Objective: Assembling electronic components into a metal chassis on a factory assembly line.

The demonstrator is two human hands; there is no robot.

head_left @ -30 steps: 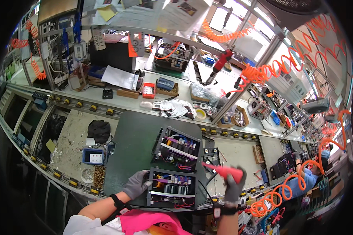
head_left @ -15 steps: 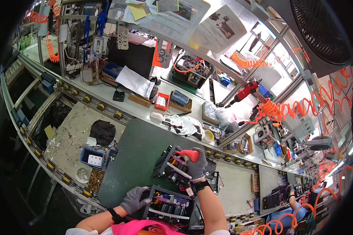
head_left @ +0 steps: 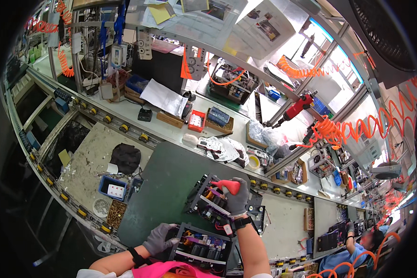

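My right hand (head_left: 237, 196), in a grey glove, is closed round a red bottle (head_left: 228, 186) with a tapered tip pointing left. It holds the bottle over the far electronic unit (head_left: 207, 197), an open black-framed case with coils, wires and a pale strip. Nearer to me lies a second electronic unit (head_left: 204, 245) of the same kind, showing purple and orange parts and dark cylinders. My gloved left hand (head_left: 160, 239) rests at the left side of this near unit, thumb apart from the fingers. Both units lie on a dark green board (head_left: 160, 185).
Left of the board are a blue bin (head_left: 112, 187), a box of brass-coloured screws (head_left: 117, 213) and a black cloth (head_left: 125, 158). A roller rail (head_left: 143, 137) borders the bench behind. A red power screwdriver (head_left: 297, 109) hangs behind. At right, another person (head_left: 352, 252) handles black units.
The whole view has shifted slightly right and down. My right hand with the red bottle stays over the far unit, and my left hand stays beside the near one.
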